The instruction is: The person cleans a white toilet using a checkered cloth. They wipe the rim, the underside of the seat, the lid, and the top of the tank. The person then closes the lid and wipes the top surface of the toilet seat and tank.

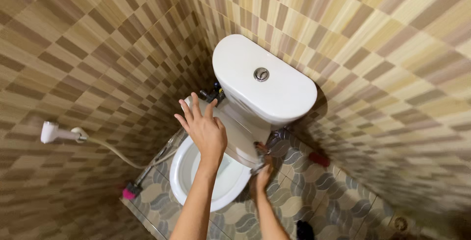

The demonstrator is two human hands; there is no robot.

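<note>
the left hand is spread wide, fingers apart, flat against the raised toilet lid. the lid is smooth white plastic and leans back on the tank. the tank is white and shiny, with round corners and a small round silver button on top.

the right hand is low down at the right side of the toilet, by a small metal part near the seat hinge. i cannot tell if its fingers are closed on it or just touching it.

the bowl is white, round like an egg, and open below the left arm.

the walls are shiny tiles in brown and tan squares. the floor tiles are grey with wavy shapes.

on the left wall hangs a white sprayer with a thin hose. a brush with a pink end lies on the floor left of the bowl. a small red thing lies on the floor to the right, by the wall.

the toilet sits tight in the corner. there is more bare floor on the right, near side.
</note>
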